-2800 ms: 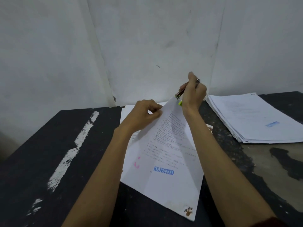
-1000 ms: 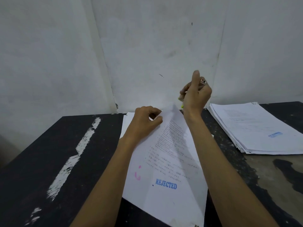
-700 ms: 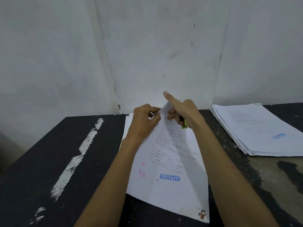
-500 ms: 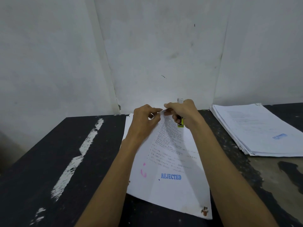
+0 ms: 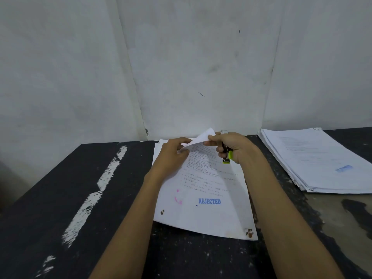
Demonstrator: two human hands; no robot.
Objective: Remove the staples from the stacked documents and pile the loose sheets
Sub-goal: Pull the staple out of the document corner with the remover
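Note:
A white document [image 5: 207,200] stamped REJECTED in blue lies on the dark table in front of me. My left hand [image 5: 174,154] pinches its upper left corner, which is lifted and curled. My right hand [image 5: 233,144] holds a small metal and yellow-green staple remover [image 5: 227,156] in its curled fingers, while thumb and forefinger pinch the same raised corner. I cannot make out a staple. More white paper [image 5: 159,143] shows under the document at its far left edge.
A thick pile of white sheets [image 5: 318,160] lies at the right, against the wall. The black table [image 5: 84,198] has worn white patches on the left and a bare brownish area at the right front. A grey wall stands close behind.
My right hand came down from above the corner, where it held the staple remover up, and now pinches the corner beside my left hand. The document has settled flatter on the table.

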